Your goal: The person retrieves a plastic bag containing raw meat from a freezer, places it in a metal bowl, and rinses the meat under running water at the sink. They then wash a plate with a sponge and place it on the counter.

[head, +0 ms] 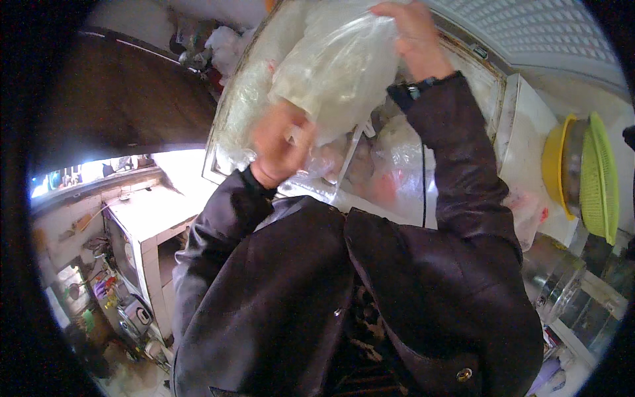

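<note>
My right hand (414, 39) grips the upper edge of a large translucent plastic bag (342, 69), whose pale contents I cannot make out. Lower down, my left hand (283, 144) is blurred, its fingers curled at the bag's bottom left corner. Both hands are over an open white chest with a stained rim (225, 116), which looks like a chest freezer. Beneath the raised bag lie more clear plastic bags (399, 144), some with pinkish or pale contents. Another crinkled clear bag (243, 99) lies along the chest's left side. A white strip (349, 156) hangs below the bag.
At right, a yellow basin (555, 166) and a green plastic colander (600, 178) stand on edge near a large clear container (555, 275). A white lattice-patterned panel (555, 32) is at the upper right. To the left is a white-tiled counter (144, 211) beside a dark brown surface (134, 94).
</note>
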